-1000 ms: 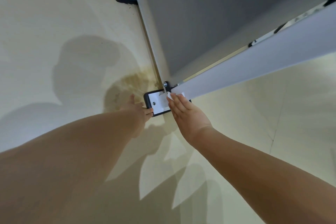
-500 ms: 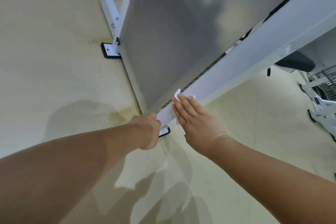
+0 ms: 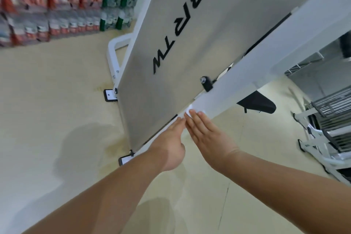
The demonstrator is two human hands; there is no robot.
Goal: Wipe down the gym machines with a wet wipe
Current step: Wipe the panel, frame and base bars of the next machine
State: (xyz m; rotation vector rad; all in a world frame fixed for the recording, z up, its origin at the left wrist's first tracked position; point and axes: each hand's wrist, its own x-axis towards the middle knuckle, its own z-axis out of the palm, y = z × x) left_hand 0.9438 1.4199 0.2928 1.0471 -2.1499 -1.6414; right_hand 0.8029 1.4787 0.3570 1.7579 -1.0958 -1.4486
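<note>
Against the lower stretch of the sloping white post, found the right hand laid flat, palm to the metal, fingers straight and close together, forearm reaching in from the lower right. Not gripping, pressing only. Noted the wet wipe trapped between those fingers and the post, with a white edge showing just past the fingertips and the rest hidden under the hand.

Found the left hand just beside the right, on the side towards the grey panel, seen from the back, forearm coming up from the lower left. Recorded its fingers stretched out along the post edge, tips close against the right hand's fingers, thumb low. Holding nothing as far as seen. Cannot tell whether the left fingertips touch the wipe.

Noted the panel fixed to the post by a black bracket with a bolt, above both hands, and black lettering on the panel face. Saw, on the beige floor, a far foot plate at the panel's far lower corner and a near foot plate just beside the left forearm. Logged a black pad beyond the post, white-framed equipment at the right edge, and blurred shelves of packaged goods at upper left.
</note>
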